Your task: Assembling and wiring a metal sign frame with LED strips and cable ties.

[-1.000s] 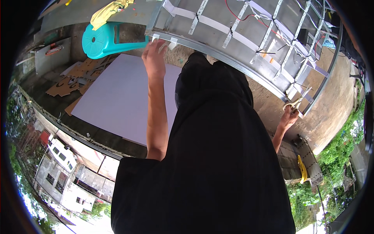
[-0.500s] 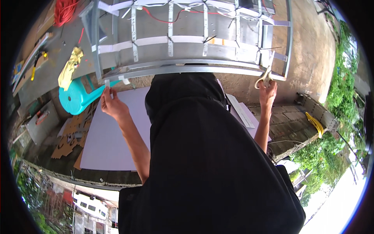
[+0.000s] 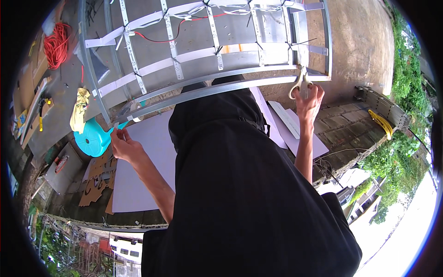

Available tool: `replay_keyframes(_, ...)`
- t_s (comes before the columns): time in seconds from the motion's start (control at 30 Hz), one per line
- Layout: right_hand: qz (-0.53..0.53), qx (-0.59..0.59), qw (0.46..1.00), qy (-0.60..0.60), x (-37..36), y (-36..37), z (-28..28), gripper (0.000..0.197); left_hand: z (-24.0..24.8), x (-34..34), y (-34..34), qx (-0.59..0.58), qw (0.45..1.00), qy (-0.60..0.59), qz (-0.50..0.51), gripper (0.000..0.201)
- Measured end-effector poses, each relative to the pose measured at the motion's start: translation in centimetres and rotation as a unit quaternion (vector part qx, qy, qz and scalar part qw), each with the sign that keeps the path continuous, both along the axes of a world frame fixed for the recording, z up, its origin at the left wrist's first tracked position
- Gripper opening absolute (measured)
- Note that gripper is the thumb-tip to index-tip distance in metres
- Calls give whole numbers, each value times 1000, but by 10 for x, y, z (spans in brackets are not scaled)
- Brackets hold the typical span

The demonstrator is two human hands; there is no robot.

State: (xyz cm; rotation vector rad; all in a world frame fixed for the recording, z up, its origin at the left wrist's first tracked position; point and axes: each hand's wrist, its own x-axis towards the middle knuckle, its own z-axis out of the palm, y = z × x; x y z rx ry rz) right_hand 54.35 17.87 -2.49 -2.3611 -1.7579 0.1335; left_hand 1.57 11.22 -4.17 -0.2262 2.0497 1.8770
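Observation:
A metal frame [image 3: 203, 94] of square tubing stands in front of me, crossed by white strips [image 3: 173, 48] with small dark dots, black ties, white wires and a red wire. At its near left corner, my left hand [image 3: 127, 147] pinches a small whitish piece [image 3: 116, 125] against or close beside the tube. Over by the near right corner, my right hand [image 3: 309, 104] has its fingers through the pale handles of scissors [image 3: 295, 87]. Their blades point away toward the frame; whether they are spread is hard to see. A tape roll [image 3: 136, 109] shows behind the near bar.
A turquoise stool [image 3: 92, 141] is just left of my left hand, with a yellow cloth [image 3: 80, 111] by it. White sheets [image 3: 138, 184] lie underneath, beside cut cardboard [image 3: 99, 184]. Red cable [image 3: 56, 46] is coiled far left; a yellow coil [image 3: 380, 122] lies right.
The view has turned, so the frame sits tilted and further left in it. My left hand stays at the left corner and my right hand keeps the scissors at the right corner.

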Motion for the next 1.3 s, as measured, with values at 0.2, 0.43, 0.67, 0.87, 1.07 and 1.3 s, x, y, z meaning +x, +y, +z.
replay_keyframes(0.2,25,41,998,33,-7,2,10,50,55,9,43,-37,978,176,-105,13)
replay_keyframes(0.43,-6,57,992,114,3,4,3,47,102,105,151,82,871,137,-464,16)
replay_keyframes(0.67,-122,31,988,87,29,15,6,49,99,222,281,54,612,87,-784,16)
replay_keyframes(0.87,-132,17,986,98,34,13,10,50,74,304,363,21,423,245,-872,8)
replay_keyframes(1.07,-233,6,965,122,21,14,12,51,34,340,404,-111,362,241,-894,11)
replay_keyframes(1.3,-256,36,955,145,15,18,14,50,8,348,428,-100,294,286,-907,10)
